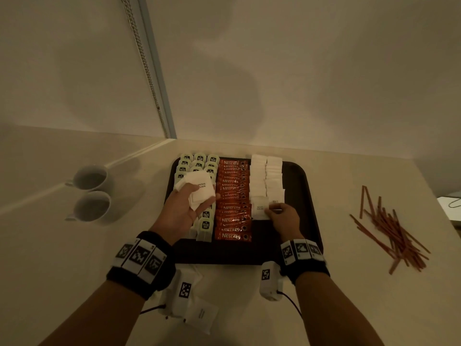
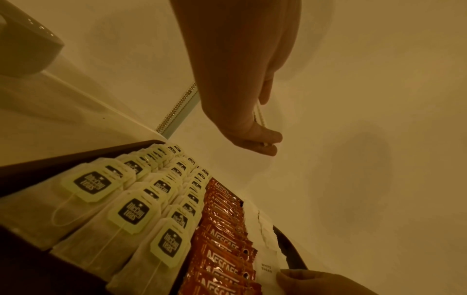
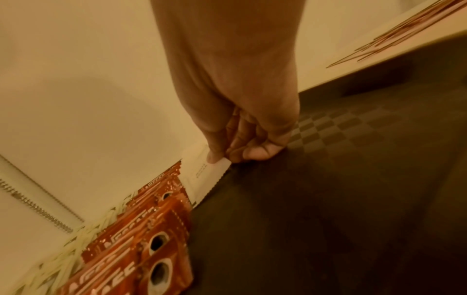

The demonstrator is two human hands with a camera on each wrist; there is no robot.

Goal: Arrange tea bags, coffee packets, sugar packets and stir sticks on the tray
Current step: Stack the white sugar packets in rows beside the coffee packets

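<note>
**Sugar packets going onto the tray**

A dark tray (image 1: 309,196) sits near the back edge of the table (image 1: 249,308). Along the tray's left side lie columns of tea bags (image 1: 197,162), overlapping from back to front. Just beside them, down the middle, runs a column of orange coffee packets (image 1: 233,196). Right of that, two columns of white sugar packets (image 1: 265,176) reach from the tray's back edge about halfway forward; the tray's right part is bare.

The left hand (image 1: 183,208) is raised above the tea bags, palm up, fingers curled around a stack of sugar packets (image 1: 200,189). The right hand (image 1: 284,219) is down on the tray at the front of the sugar columns, thumb and fingers pinching a single packet (image 3: 207,175) that touches the tray floor.

Stir sticks (image 1: 391,233) lie in a loose pile by the table's right edge, off the tray. One sugar packet (image 1: 202,314) lies near the front edge. Two cups (image 1: 92,193) stand to the tray's left.
</note>
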